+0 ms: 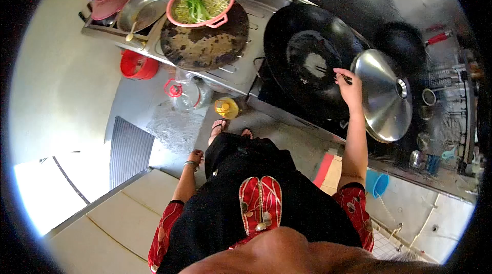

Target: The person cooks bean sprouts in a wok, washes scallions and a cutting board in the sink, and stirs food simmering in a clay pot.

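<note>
My right hand point(350, 87) is raised over the right edge of a large black wok point(287, 33). Its fingers are pinched round a thin dark handle or stick, whose far end I cannot make out. A pale patch point(315, 65) lies at the wok's bottom. Close beside that hand is a big domed steel lid point(382, 105). My left hand point(195, 158) hangs low at my side, away from the counter, its fingers curled; whether anything is in them is too small to tell.
A pink colander point(225, 19) of sprouts and green stalks stands on a round, stained board point(205, 51). Left of it is a steel pan point(146, 7). On the floor are a red bucket point(138, 65), a clear jug point(187, 94) and a yellow oil bottle point(226, 108).
</note>
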Demonstrator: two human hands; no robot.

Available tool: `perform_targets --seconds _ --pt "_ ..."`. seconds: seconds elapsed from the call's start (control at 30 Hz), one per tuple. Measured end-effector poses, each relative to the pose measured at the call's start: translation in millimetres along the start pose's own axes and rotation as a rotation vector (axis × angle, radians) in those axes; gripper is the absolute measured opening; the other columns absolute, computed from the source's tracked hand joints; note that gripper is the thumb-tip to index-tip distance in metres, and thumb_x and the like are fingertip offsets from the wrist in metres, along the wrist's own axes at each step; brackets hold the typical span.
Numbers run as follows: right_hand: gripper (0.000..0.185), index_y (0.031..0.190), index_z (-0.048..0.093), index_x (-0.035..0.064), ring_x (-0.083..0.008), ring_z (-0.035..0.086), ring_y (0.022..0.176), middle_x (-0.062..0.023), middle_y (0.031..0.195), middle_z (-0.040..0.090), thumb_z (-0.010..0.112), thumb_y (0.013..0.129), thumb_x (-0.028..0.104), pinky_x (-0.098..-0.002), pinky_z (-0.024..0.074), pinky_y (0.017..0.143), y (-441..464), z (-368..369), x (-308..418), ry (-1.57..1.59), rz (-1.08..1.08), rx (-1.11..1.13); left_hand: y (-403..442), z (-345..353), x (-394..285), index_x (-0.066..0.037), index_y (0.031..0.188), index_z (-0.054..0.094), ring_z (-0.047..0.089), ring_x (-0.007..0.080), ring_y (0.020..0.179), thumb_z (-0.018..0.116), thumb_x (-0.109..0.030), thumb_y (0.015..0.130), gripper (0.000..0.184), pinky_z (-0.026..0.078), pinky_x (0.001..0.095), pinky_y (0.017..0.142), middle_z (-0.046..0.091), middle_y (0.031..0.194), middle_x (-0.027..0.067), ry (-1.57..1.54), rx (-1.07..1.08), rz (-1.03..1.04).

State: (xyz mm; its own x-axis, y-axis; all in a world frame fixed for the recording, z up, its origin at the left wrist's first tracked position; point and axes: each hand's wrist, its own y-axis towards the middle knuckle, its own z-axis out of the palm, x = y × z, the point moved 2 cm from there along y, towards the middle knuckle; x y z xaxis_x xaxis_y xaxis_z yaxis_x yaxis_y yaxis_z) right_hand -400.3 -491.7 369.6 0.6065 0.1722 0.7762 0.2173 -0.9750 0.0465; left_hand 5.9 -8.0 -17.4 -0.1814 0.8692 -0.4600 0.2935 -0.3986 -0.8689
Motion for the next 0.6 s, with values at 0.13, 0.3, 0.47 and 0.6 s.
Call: perform_targets --seconds 0.13,0.3,0.47,0.6 --pt "0.014 0.093 0.068 0.0052 -0.0155 0.065 0.081 -0.0079 0.089 0.068 0.062 0.083 0.012 -0.0273 0.0492 0.074 0 -1 5 -0.023 -0.018 -0.118 11 -8 9 -0.004 0.099 0.059 0.053 0.0129 0.047 0.058 -0.022 0.086 0.023 0.042 0.0282 0.041 0.060 0.068 0.0055 -0.098 0.000 0.020" --pt "0.019 0.096 0.069 0.0101 -0.0194 0.065 0.083 -0.0097 0.089 0.068 0.061 0.084 0.023 -0.0281 0.0475 0.077 4 0 -4 -0.220 -0.019 -0.036 60 -4 54 -0.003 0.098 0.059 0.056 0.0148 0.047 0.059 -0.023 0.086 0.023 0.044 0.0286 0.041 0.060 0.068 0.0064 -0.291 0.230 -0.143" --pt "0.022 0.096 0.069 0.0110 -0.0193 0.064 0.077 -0.0087 0.088 0.068 0.061 0.084 0.028 -0.0301 0.0477 0.073 11 8 -23 -0.152 -0.018 -0.016 7 3 11 -0.004 0.096 0.060 0.057 0.0158 0.048 0.058 -0.021 0.086 0.020 0.043 0.0286 0.040 0.060 0.068 0.0067 -0.069 0.043 -0.042" --pt "0.024 0.096 0.069 0.0103 -0.0195 0.064 0.077 -0.0097 0.086 0.068 0.062 0.084 0.030 -0.0301 0.0476 0.072 8 7 -16 -0.150 0.051 -0.054 54 -10 51 -0.004 0.095 0.060 0.056 0.0156 0.048 0.058 -0.021 0.086 0.019 0.042 0.0279 0.039 0.060 0.068 0.0065 -0.324 0.249 -0.122"
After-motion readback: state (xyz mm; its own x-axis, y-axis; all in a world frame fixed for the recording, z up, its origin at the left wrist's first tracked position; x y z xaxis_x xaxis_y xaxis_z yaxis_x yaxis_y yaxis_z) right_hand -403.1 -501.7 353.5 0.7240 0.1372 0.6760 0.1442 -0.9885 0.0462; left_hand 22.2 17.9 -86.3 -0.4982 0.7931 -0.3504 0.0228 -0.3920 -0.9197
